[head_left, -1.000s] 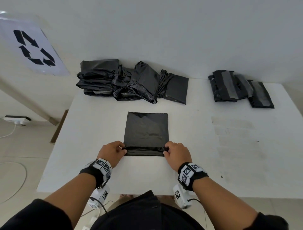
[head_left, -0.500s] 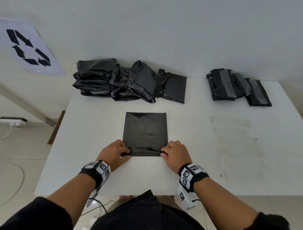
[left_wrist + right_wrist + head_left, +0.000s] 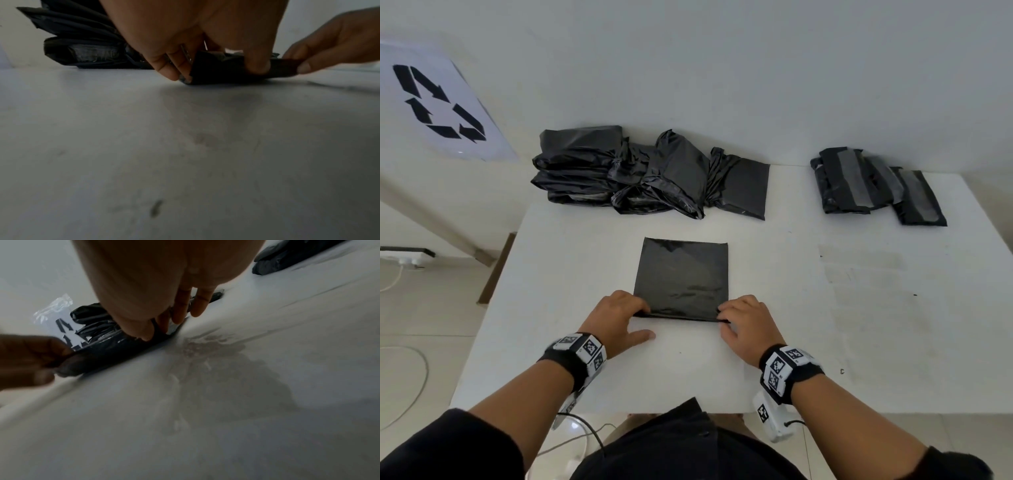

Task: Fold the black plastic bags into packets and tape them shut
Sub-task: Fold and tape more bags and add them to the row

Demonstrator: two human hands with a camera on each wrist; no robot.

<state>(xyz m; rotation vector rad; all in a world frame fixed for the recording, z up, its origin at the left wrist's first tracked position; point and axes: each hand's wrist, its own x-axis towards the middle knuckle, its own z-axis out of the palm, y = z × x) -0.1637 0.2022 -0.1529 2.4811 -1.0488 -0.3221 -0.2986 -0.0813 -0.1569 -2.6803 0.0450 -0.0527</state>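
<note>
Both near corners of the flat black bag (image 3: 683,279) are pinched — the left hand (image 3: 616,317) at the near left corner, the right hand (image 3: 748,322) at the near right, thumb and fingers curled onto the film in each wrist view. The bag is laid at the middle of the white table (image 3: 876,325), its near edge turned up into a narrow fold. At the far left a heap of loose bags (image 3: 640,174) is seen; at the far right, finished taped packets (image 3: 873,185). The film is judged light, limp and slippery — a crease is likely to spring open unless pressed flat. Hold is best taken at the fold's two ends, so that the roll is kept square.
</note>
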